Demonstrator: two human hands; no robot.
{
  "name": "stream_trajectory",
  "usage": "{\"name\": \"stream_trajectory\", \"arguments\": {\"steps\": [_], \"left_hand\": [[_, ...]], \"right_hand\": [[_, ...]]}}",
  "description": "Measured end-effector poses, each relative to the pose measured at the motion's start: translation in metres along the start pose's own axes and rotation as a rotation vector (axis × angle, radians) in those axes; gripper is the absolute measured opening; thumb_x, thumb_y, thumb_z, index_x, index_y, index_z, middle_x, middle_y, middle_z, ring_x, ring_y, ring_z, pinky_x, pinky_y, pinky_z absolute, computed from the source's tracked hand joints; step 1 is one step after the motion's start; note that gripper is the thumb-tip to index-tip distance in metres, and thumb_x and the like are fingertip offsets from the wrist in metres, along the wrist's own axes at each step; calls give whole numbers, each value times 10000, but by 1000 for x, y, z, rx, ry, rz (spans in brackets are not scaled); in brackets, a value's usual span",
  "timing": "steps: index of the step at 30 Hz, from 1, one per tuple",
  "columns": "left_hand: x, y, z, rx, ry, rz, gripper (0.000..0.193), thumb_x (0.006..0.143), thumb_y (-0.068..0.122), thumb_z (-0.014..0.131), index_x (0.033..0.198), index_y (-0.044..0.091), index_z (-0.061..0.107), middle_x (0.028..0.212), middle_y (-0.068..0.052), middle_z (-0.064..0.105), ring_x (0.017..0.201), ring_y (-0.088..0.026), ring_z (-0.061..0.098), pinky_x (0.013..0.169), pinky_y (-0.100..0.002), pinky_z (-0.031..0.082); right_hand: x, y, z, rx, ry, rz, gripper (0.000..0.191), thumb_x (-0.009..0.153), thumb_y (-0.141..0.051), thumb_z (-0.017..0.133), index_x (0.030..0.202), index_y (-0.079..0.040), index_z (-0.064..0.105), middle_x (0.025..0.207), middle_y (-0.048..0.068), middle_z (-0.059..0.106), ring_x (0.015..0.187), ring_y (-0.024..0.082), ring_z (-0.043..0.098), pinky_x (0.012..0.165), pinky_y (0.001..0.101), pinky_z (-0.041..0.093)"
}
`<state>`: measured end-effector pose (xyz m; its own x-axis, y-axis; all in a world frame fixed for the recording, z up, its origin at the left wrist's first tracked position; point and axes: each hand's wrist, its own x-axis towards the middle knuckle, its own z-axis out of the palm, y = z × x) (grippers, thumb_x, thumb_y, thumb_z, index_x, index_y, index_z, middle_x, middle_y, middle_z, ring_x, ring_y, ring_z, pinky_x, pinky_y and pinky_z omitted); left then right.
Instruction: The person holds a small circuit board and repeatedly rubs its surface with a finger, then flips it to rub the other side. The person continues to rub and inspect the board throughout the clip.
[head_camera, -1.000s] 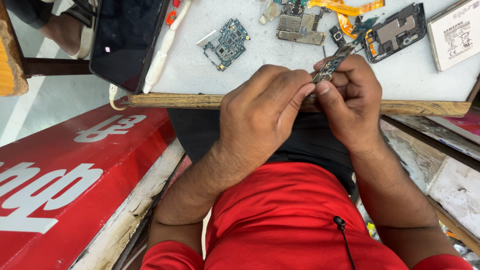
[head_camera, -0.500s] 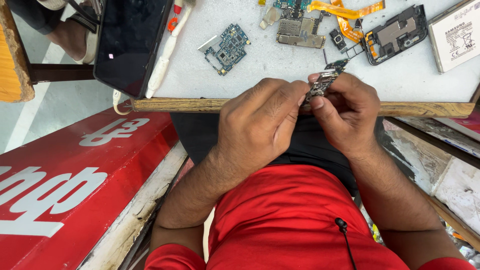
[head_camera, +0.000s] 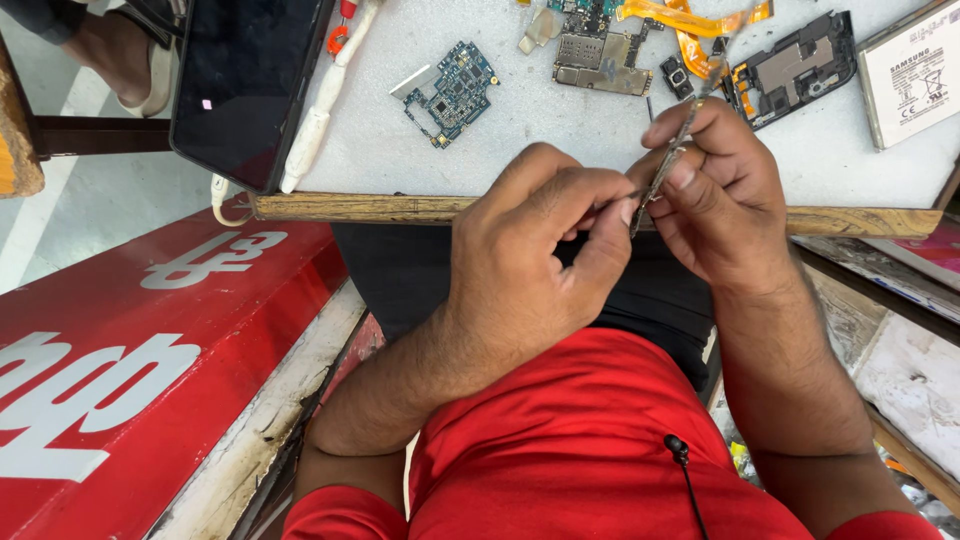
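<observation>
Compared with half a second ago, the small circuit board (head_camera: 678, 150) has turned edge-on, so it now reads as a thin tilted strip rather than a flat face. The right hand (head_camera: 722, 195) pinches it between thumb and fingertips over the wooden table edge (head_camera: 360, 207). The left hand (head_camera: 540, 250) is curled closed against it, fingertips touching the strip's lower end; whether it grips a tool is hidden. The board's detail is blurred. On the white tabletop (head_camera: 500, 140) lie a blue circuit board (head_camera: 452, 92), a dark phone (head_camera: 245, 85) and, cut off at the right, a white rectangular battery (head_camera: 915, 70) with a printed label. Lower left is a red sign (head_camera: 120, 340) with white lettering.
</observation>
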<state>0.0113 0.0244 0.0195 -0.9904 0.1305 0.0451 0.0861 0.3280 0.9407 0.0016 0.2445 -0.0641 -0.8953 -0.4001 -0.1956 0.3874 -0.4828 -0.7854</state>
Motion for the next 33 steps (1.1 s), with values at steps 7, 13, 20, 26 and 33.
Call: {"name": "stream_trajectory", "arguments": {"steps": [7,13,20,26,33], "left_hand": [[0,7,-6,143,-43,33,262,1003,76,751,1260,92,707,938,-21,626,750,-116,681,657,-255,586],[2,7,-11,183,-65,59,248,997,67,749,1241,76,707,917,-30,601,744,-128,671,651,-263,580],[1,7,-7,272,-15,147,228,962,40,760,1180,7,703,923,-61,570,818,-170,641,666,-282,562],[3,0,-1,314,-7,140,181,988,58,751,1155,7,701,946,-56,570,819,-160,642,670,-285,566],[2,-5,1,298,-8,132,167,1008,69,732,1162,12,704,936,-52,572,797,-151,646,671,-282,571]], "right_hand": [[1,2,-4,-1,-11,-14,183,1160,-124,613,1272,-27,506,1013,165,732,773,63,660,655,139,526],[-1,5,-2,-87,23,-47,169,1161,-108,611,1268,-31,506,1014,164,725,806,84,674,676,165,534],[-6,11,7,-280,96,-139,164,1178,-92,625,1262,-28,500,958,108,674,796,72,619,689,192,493],[-8,14,7,-381,135,-154,161,1168,-103,620,1239,-33,494,908,88,692,725,44,586,624,173,453],[-8,13,9,-385,149,-143,158,1181,-95,609,1249,-30,482,962,109,714,764,44,602,662,173,472]]}}
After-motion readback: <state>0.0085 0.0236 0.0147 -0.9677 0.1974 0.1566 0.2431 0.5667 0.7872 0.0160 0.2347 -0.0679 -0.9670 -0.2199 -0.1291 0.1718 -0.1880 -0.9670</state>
